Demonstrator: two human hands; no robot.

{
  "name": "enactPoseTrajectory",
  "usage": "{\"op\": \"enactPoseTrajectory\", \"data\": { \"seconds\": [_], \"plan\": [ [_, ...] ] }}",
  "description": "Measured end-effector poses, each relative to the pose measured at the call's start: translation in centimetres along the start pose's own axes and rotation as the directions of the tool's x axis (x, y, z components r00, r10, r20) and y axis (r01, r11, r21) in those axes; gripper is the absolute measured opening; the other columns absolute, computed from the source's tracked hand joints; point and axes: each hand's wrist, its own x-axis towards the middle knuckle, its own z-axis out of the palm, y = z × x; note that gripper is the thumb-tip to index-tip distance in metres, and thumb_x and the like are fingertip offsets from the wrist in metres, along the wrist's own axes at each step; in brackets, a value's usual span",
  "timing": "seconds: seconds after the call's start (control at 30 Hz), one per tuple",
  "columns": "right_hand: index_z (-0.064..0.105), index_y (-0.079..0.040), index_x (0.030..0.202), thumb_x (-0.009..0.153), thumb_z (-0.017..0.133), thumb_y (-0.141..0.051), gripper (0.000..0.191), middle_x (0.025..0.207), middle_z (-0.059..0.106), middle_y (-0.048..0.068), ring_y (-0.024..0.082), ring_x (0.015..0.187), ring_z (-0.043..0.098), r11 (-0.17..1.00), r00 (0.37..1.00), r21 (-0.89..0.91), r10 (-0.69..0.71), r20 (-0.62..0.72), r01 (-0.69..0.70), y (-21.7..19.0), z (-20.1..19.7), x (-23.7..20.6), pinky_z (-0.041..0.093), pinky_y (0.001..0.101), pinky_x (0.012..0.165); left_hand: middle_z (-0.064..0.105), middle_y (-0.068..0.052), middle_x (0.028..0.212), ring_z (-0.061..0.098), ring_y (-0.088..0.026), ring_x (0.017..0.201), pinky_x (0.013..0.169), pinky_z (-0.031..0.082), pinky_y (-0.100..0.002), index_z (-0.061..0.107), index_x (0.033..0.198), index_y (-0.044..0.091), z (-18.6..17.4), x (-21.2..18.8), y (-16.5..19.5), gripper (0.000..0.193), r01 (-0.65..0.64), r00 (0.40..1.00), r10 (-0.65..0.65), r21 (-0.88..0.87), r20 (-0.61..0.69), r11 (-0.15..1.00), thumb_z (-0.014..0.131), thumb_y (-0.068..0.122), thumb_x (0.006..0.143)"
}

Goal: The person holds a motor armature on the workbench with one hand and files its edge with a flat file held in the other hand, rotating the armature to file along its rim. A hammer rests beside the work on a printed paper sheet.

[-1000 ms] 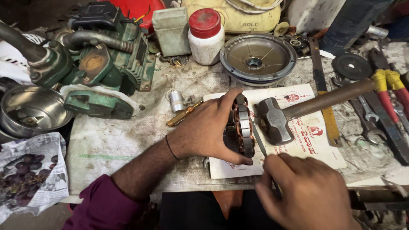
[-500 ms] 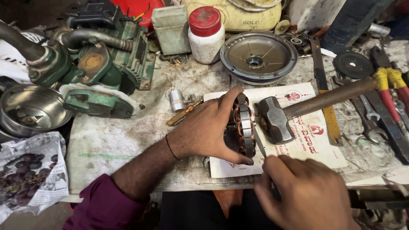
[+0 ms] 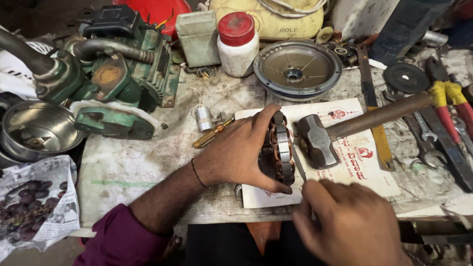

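My left hand [image 3: 236,152] grips a round motor stator [image 3: 280,148] with copper windings, holding it on edge on a white printed card [image 3: 345,157]. My right hand [image 3: 352,226] is closed near the front of the bench, pinching a thin metal blade [image 3: 298,165] that reaches up to the stator's right face. A hammer [image 3: 318,140] with a wooden handle lies just right of the stator on the card.
A green pump motor [image 3: 113,69] stands at back left beside a steel bowl [image 3: 34,128]. A round metal end cover [image 3: 297,69], a white jar with a red lid [image 3: 237,44], pliers with red and yellow grips [image 3: 451,101], spanners and a screwdriver [image 3: 212,135] lie around. Newspaper with dark fruit [image 3: 32,204] lies at front left.
My right hand has shifted slightly left and up toward the stator. The left hand and stator stay in place.
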Motion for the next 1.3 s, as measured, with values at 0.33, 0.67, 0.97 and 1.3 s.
{"op": "enactPoseTrajectory", "data": {
  "seconds": [0.33,0.67,0.97,1.3],
  "plan": [
    [0.061,-0.018,0.076,0.073,0.079,-0.034,0.024,0.065,0.065,0.005,0.03,0.057,0.066,1.0,0.999,0.005,0.008,0.043,-0.008,-0.16,-0.43,-0.07,0.053,0.0455,0.058,0.067,-0.03,0.119,0.07,-0.045,0.106,0.098,0.054,-0.047,0.022,0.152,-0.009,-0.1,-0.25,0.13,0.136,-0.027,0.999,0.028,0.021,-0.015,0.999,0.092,0.063,0.06],
    [0.061,-0.017,0.078,0.077,0.079,-0.036,0.026,0.066,0.066,0.006,0.03,0.059,0.067,0.999,0.999,-0.032,0.02,0.043,-0.018,-0.06,-0.18,-0.35,0.053,0.0459,0.059,0.067,-0.029,0.12,0.069,-0.046,0.108,0.099,0.052,-0.048,0.022,0.152,-0.008,0.14,-0.19,0.02,0.138,-0.011,1.0,0.011,0.032,-0.004,0.999,0.091,0.065,0.057],
    [0.06,-0.015,0.079,0.074,0.079,-0.033,0.026,0.065,0.067,0.005,0.03,0.059,0.068,0.998,0.998,0.04,0.047,0.041,-0.048,-0.15,-0.22,-0.14,0.053,0.0458,0.057,0.067,-0.028,0.121,0.07,-0.044,0.108,0.098,0.054,-0.046,0.021,0.151,-0.009,-0.04,-0.03,0.32,0.137,0.003,1.0,-0.003,0.001,0.015,1.0,0.092,0.061,0.057],
    [0.061,-0.016,0.08,0.076,0.079,-0.034,0.027,0.066,0.067,0.005,0.03,0.058,0.068,1.0,0.999,0.014,0.024,0.032,-0.024,-0.19,-0.37,-0.06,0.053,0.0455,0.056,0.067,-0.03,0.12,0.07,-0.045,0.108,0.098,0.054,-0.045,0.021,0.152,-0.009,-0.03,-0.07,0.11,0.137,-0.016,1.0,0.016,-0.003,0.008,1.0,0.092,0.062,0.059]
  ]
}}
